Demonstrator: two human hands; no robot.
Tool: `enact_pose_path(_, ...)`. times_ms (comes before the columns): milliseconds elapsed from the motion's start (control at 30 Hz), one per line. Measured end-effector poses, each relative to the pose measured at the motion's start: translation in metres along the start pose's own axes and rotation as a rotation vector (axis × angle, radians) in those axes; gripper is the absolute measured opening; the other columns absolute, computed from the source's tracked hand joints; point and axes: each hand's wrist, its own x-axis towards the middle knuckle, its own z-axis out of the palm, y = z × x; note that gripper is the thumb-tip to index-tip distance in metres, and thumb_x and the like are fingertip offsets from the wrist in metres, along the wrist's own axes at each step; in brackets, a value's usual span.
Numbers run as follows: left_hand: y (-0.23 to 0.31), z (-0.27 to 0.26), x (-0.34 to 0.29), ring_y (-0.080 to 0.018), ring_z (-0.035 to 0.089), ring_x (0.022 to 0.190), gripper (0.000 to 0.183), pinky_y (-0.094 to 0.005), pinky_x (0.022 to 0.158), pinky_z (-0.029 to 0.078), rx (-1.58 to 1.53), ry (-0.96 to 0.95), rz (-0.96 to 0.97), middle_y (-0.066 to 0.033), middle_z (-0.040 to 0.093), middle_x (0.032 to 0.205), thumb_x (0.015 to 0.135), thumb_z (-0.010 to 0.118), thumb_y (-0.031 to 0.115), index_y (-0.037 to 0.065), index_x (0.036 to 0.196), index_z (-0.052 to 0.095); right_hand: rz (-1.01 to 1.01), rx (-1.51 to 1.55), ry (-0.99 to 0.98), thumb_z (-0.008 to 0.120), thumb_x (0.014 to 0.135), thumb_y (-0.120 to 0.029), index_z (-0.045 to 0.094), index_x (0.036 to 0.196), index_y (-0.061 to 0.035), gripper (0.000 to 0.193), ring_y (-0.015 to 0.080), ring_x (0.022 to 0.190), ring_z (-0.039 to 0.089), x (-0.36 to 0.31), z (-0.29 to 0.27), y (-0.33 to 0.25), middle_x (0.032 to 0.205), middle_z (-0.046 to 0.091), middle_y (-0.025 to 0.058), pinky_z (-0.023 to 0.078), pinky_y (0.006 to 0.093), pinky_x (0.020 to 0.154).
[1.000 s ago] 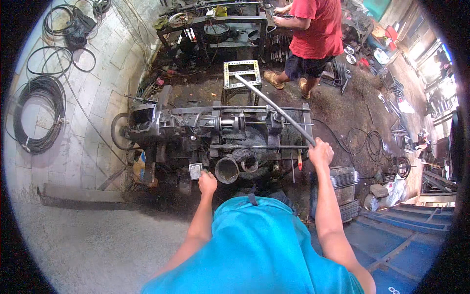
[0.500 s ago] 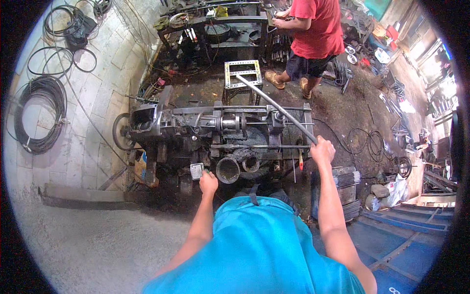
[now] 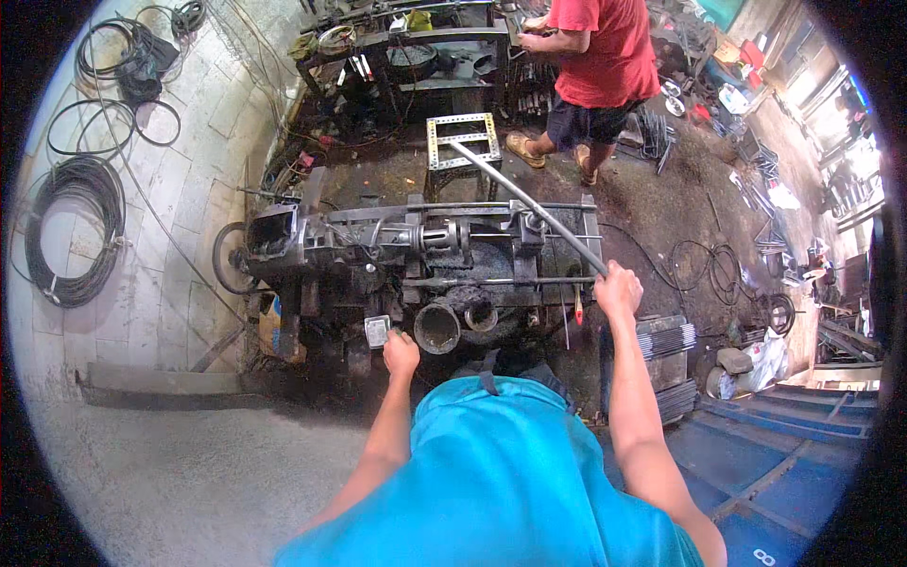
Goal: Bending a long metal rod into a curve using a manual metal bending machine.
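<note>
My right hand [image 3: 619, 289] is wrapped round the near end of a long grey metal bar [image 3: 529, 203]. The bar slants away to the far left, crossing above the right part of a dark, greasy machine [image 3: 378, 236] with round rails and a chuck-like part [image 3: 442, 236]. My left hand [image 3: 401, 352] is closed at the machine's near side, beside a small pale square box [image 3: 377, 332] that looks like a switch box. Its fingertips seem to meet the box's right edge; what they hold, if anything, is hidden. Two open round pipe ends [image 3: 437, 328] face me just right of that hand.
A perforated metal stand [image 3: 461, 140] is behind the machine. Beyond it a co-worker in a red shirt [image 3: 605, 57] works at a dark bench [image 3: 406, 40]. Stacked metal plates [image 3: 666, 364] lie near my right arm. Coiled cables [image 3: 76, 231] hang on the left wall; loose cable [image 3: 704, 265] lies at right.
The whole view has shifted slightly to the left. My hands keep their places on the bar and beside the box. The co-worker's arms have moved a little.
</note>
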Motion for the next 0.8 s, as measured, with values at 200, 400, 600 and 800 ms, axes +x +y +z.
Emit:
enact_pose_path(200,0.001,0.0,-0.001,-0.0449,0.06,0.094,0.029,-0.0521,0.083,0.047,0.001,-0.008,-0.004,-0.0288,0.063,0.097,0.091,0.051,0.021,-0.002,0.107,0.054,-0.001,-0.01,-0.006,0.067,0.078,-0.03,0.066,0.093,-0.0075,0.026,0.0386,0.083,0.066,0.005,-0.002,0.0,0.084,0.068,0.0203,0.053,0.0482,0.074)
enact_pose_path(400,0.006,-0.005,-0.003,-0.0458,0.06,0.094,0.031,-0.0525,0.083,0.047,0.008,-0.005,-0.013,-0.0296,0.063,0.097,0.09,0.05,0.023,-0.003,0.107,0.053,0.014,-0.009,-0.012,0.068,0.078,-0.029,0.066,0.092,-0.0081,0.025,0.038,0.082,0.067,-0.005,-0.009,-0.008,0.084,0.068,0.0199,0.053,0.0481,0.073)
enact_pose_path(600,-0.001,0.001,-0.001,-0.0455,0.062,0.091,0.033,-0.0521,0.08,0.049,0.011,0.034,0.039,-0.0299,0.064,0.094,0.091,0.05,0.024,-0.003,0.11,0.053,0.025,-0.004,0.008,0.067,0.078,-0.029,0.066,0.092,-0.0085,0.025,0.0373,0.08,0.067,-0.008,-0.006,-0.008,0.081,0.068,0.0192,0.053,0.0479,0.073)
enact_pose_path(800,0.003,-0.001,-0.002,-0.0467,0.06,0.093,0.031,-0.0526,0.081,0.047,-0.003,0.007,0.001,-0.0302,0.062,0.097,0.09,0.051,0.022,-0.004,0.107,0.054,0.001,0.007,0.022,0.067,0.078,-0.029,0.065,0.09,-0.0079,0.024,0.0371,0.08,0.067,0.001,0.001,0.001,0.08,0.068,0.0196,0.053,0.0478,0.072)
